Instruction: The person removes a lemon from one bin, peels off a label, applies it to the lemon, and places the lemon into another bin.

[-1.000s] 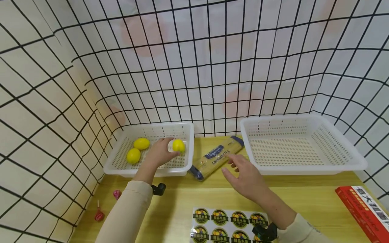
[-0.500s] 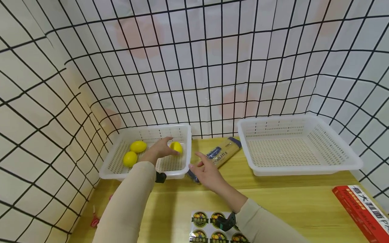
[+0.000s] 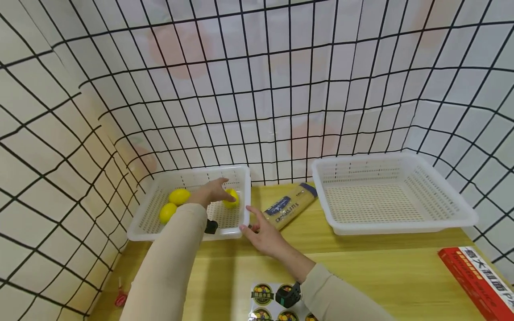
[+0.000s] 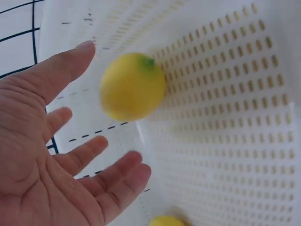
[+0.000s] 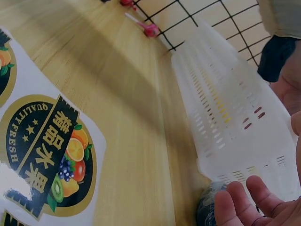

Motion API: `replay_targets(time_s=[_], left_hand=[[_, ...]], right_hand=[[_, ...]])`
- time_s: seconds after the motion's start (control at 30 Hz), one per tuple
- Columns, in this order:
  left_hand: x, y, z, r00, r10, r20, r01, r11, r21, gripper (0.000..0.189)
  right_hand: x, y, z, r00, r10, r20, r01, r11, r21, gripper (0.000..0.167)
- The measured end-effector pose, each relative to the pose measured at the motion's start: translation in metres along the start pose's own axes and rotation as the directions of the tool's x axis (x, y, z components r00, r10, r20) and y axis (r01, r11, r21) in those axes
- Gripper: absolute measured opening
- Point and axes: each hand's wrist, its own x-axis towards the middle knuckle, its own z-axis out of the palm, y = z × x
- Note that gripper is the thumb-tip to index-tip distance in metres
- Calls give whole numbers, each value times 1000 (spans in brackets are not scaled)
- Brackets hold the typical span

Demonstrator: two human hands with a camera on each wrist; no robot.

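My left hand (image 3: 209, 192) reaches into the left white plastic basket (image 3: 229, 232). Beside it sits a yellow lemon (image 3: 231, 199); in the left wrist view a gap shows between the spread fingers and the lemon (image 4: 132, 88) with its green tip. Two more lemons, one (image 3: 179, 196) behind the other (image 3: 167, 212), lie at the basket's left. At the basket's front right corner is my right hand (image 3: 266, 237), thumb and index finger extended by the rim; whether they touch it I cannot tell. A spaghetti pack (image 3: 291, 207) lies behind this hand, partly covered by it.
Another white basket (image 3: 401, 226) stands at the right. A red tomato sauce box (image 3: 474, 281) lies near the right edge. A sheet of round fruit stickers (image 3: 255, 307) is at the front, partly under the right wrist. One lollipop (image 3: 120, 298) lies front left; black wire mesh surrounds the table.
My right hand has moved left from over the spaghetti pack to the left basket's corner. My left hand stays near the lemon in the basket. The head view has shifted slightly.
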Motion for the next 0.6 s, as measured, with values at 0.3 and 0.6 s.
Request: replay_targets(time_s=[0.3, 0.6], left_hand=[[20, 4, -11, 997, 57, 51, -67, 971, 229, 84], [43, 0, 3, 990, -9, 142, -10, 991, 134, 82]], right_hand=[[0, 1, 2, 1000, 5, 3, -5, 999, -36, 67], [-1, 3, -2, 999, 33, 15, -32, 998, -61, 69]])
